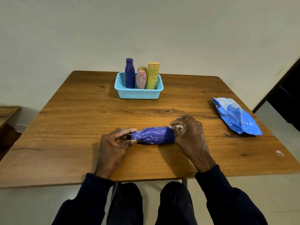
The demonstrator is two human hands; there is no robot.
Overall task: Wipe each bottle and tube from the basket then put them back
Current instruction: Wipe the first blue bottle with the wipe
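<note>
Our left hand (115,141) pinching the cap end of a blue bottle (154,135) lying sideways on the table (65,127), our right hand (190,133) gripping what seems a white wipe (176,127) at its base, beyond them a turquoise basket (138,94) of upright bottles (129,75), wipes pack (237,118) at right.

Behind pink tube (141,79), most of olive bottle (142,68); pack (237,116) lettering illegible

Dark blue bottles: two, namely upright blue bottle (129,73) and lying blue bottle (155,135). Pink bottle (141,79): one. Olive-green bottle (142,68): one, mostly hidden. Yellow tube (153,75): one. Light blue basket (138,94): one. Blue wipes pack (237,117): one. White wipe (176,127): one. Hands: two, left hand (113,142), right hand (190,132). Wooden table (81,119): one.
</note>
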